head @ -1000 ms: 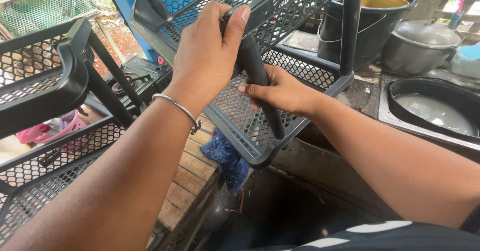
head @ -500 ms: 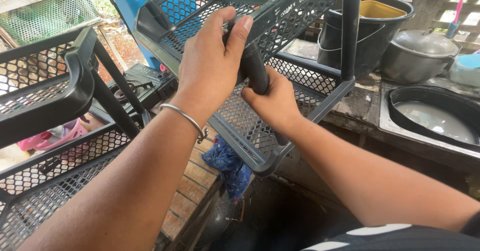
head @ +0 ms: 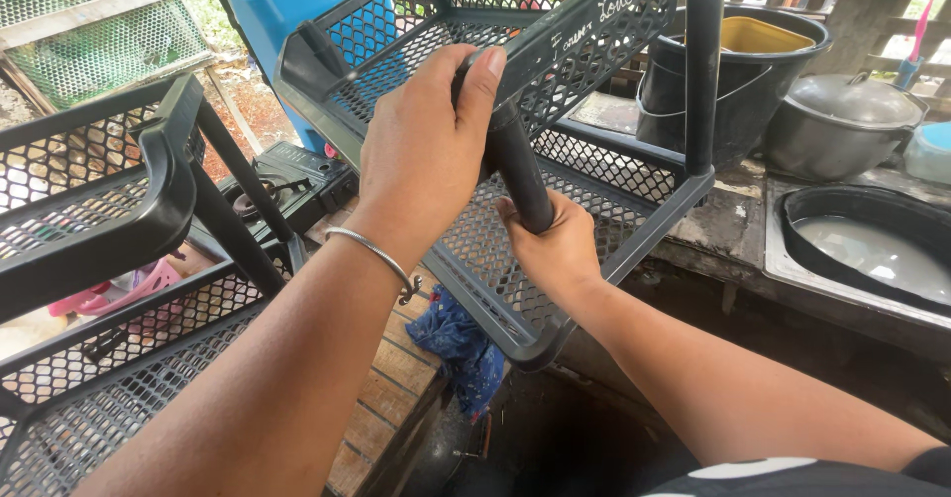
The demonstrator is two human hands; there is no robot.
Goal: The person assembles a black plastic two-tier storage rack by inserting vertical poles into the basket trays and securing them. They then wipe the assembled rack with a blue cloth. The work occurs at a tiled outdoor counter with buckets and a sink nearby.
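The black post (head: 520, 175) is sitting between the two hands, slanting down from the corner of the upper mesh shelf (head: 555, 31) toward the lower mesh shelf (head: 594, 220) of the dark plastic rack. The step in hand looks like seating this post into a shelf corner; the next move is probably calling for a firm push or twist along the post while the shelf is being held steady.

The left hand (head: 426, 160) is wrapping over the top, its fingers (head: 485, 86) closing around the post's upper end and the shelf rim, wrist bent, a silver bangle (head: 381, 254) hanging just behind it. The right hand (head: 555, 249) is gripping the post's lower end from beneath, fingers curled tight, forearm reaching in from the lower right.

Beyond the fingers a blue jug (head: 287, 1) is standing; to their right a black bucket (head: 733, 81), a lidded pot (head: 842, 120) and a basin (head: 872, 249) are resting on the worktop (head: 723, 220).
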